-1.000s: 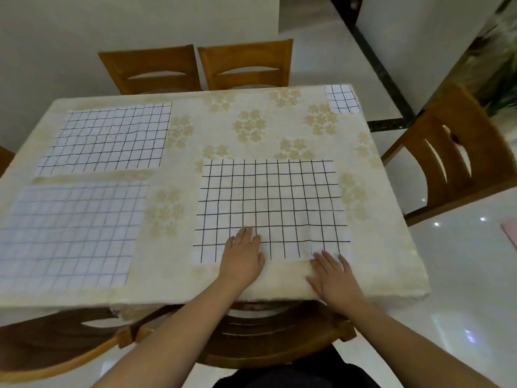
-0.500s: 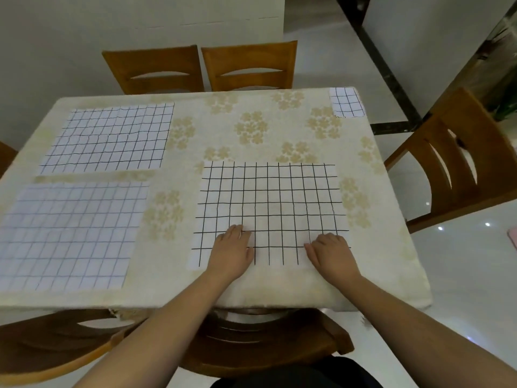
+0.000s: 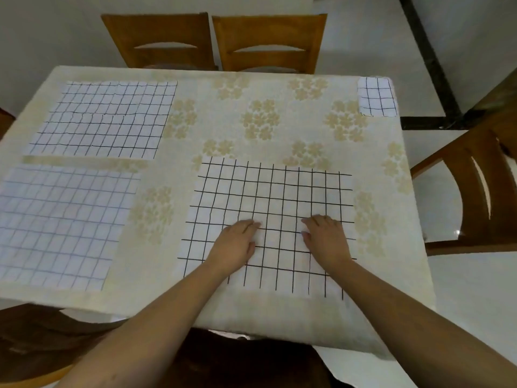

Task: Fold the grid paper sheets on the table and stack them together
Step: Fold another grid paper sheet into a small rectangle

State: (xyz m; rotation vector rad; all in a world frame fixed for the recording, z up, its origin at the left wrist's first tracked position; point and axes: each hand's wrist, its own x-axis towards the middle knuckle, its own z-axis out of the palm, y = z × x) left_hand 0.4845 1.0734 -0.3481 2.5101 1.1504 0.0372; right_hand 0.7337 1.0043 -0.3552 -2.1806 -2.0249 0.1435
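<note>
A large white sheet with a bold black grid (image 3: 268, 200) lies flat on the table in front of me. Both hands rest on its near half, palms down, a short gap between them. My left hand (image 3: 235, 245) has its fingers bent toward the middle, and my right hand (image 3: 326, 239) mirrors it. The paper under them looks flat, with no part lifted. Two more unfolded grid sheets lie on the left, one far (image 3: 106, 119) and one near (image 3: 61, 225). A small folded grid sheet (image 3: 376, 96) sits at the far right corner.
The table wears a cream cloth with a tan flower print (image 3: 263, 121). Two wooden chairs (image 3: 212, 40) stand at the far side, another chair (image 3: 472, 191) at the right, and one chair (image 3: 42, 340) under the near left edge.
Both hands have slid away from me, from the sheet's near edge up onto its near half, and drawn closer together. The sheet stays flat.
</note>
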